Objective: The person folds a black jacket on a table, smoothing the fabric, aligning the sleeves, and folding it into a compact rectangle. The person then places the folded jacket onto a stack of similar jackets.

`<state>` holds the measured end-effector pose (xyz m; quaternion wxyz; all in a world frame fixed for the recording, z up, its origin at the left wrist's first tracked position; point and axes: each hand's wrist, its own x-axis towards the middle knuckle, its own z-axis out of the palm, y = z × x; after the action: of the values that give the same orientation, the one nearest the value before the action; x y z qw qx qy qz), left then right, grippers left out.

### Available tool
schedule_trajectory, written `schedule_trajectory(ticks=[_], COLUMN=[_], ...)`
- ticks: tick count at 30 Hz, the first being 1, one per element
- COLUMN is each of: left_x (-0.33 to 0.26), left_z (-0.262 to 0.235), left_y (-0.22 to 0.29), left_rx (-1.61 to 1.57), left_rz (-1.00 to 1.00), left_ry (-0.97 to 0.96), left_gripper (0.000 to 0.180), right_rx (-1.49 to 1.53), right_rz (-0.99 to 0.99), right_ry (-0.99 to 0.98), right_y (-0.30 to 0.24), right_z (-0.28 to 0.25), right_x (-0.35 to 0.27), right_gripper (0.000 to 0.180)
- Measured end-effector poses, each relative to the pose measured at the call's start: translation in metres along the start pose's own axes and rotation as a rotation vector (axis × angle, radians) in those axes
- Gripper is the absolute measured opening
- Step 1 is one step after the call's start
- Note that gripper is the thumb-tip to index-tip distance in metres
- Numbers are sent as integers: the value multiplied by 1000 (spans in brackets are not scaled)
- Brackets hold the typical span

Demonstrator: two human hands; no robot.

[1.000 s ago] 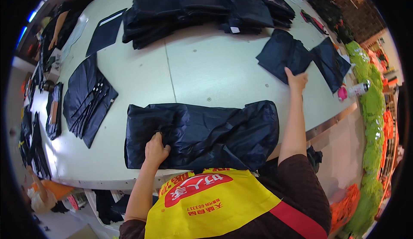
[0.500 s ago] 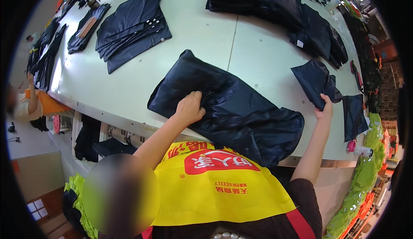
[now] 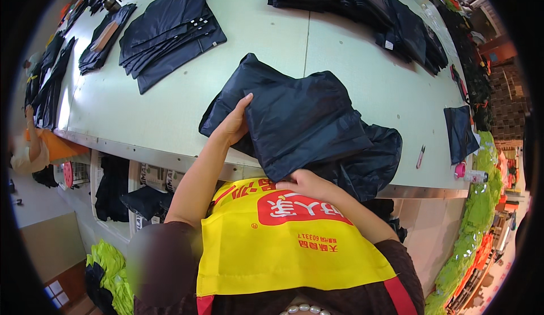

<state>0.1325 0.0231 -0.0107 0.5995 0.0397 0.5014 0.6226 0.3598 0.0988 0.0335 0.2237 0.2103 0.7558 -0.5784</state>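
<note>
A navy fabric piece [image 3: 309, 119] lies across a larger dark fabric piece [image 3: 381, 150] at the table's front edge. My left hand [image 3: 233, 123] is closed on the left side of the upper piece, thumb on top and the other fingers mostly under the cloth. My right hand [image 3: 306, 183] is at the near corner of the same piece, close to my yellow apron [image 3: 283, 258]. Its fingers are closed at the cloth's edge, their tips partly hidden. The larger piece shows at the far left and at the right, its middle covered.
Dark folded fabric stacks lie on the pale table [image 3: 272, 37]: one far left [image 3: 170, 31], one far right [image 3: 340, 0]. At right are a small dark piece [image 3: 460, 134], a pen [image 3: 420, 156] and a bottle [image 3: 476, 176]. Another person's arm [image 3: 35, 139] shows at far left.
My right hand has brought the smaller fabric piece from the right onto the larger one, uncovering the pen. My left hand has moved from pressing the larger piece to holding the upper one.
</note>
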Motion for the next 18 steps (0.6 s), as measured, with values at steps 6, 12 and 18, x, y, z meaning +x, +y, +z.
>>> schedule_trajectory(ticks=[6, 12, 18], left_x=[3, -4, 8], left_z=[-2, 9, -13], left_y=[-12, -12, -41], left_rx=[205, 432, 621], left_rz=[47, 214, 371], left_ry=[49, -58, -25], left_gripper=[66, 64, 85], right_rx=[-43, 208, 738], right_rz=[-62, 458, 43], right_ry=[616, 449, 356], right_y=[-31, 74, 70], right_z=[-119, -189, -191], right_x=[-47, 25, -19], right_gripper=[23, 64, 40])
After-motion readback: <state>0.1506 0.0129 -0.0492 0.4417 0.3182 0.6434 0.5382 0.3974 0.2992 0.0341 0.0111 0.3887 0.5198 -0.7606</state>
